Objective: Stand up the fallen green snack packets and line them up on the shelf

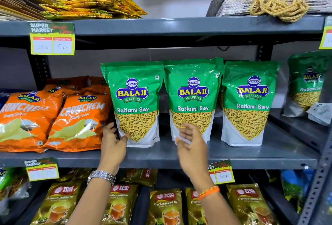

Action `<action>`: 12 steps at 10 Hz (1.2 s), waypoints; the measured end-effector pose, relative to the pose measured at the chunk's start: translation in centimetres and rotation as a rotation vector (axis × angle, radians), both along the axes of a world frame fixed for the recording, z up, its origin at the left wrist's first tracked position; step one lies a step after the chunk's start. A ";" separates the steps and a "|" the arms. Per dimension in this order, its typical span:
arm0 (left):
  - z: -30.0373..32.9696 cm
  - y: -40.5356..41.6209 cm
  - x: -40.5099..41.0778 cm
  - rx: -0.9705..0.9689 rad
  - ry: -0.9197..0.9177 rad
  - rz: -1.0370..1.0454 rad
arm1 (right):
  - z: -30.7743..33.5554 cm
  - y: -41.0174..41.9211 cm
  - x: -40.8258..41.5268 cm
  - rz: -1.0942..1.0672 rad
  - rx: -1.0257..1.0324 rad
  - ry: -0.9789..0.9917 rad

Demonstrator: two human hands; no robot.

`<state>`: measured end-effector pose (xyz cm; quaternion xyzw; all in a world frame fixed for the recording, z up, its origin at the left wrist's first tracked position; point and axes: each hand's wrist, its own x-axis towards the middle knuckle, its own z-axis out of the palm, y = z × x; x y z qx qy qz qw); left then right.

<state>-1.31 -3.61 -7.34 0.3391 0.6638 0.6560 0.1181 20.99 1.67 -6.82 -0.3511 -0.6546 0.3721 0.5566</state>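
Observation:
Three green Ratlami Sev packets stand upright in a row on the grey middle shelf: a left packet, a middle packet and a right packet. More green packets show just behind the middle one. My left hand touches the lower left edge of the left packet, thumb on its front, fingers around its side. My right hand is blurred, fingers spread, in front of the bottom of the middle packet; I cannot tell whether it touches it. A fourth green packet stands on the adjoining shelf at the far right.
Orange Crunchem chip bags lean on the shelf just left of my left hand. Gold tea packets fill the shelf below. Yellow bags and a woven basket lie on the top shelf. Price tags hang from the shelf edges.

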 end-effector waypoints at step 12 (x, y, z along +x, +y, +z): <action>2.0 -0.8 5.5 0.170 0.566 0.385 | 1.8 7.9 11.5 -0.926 0.013 -0.292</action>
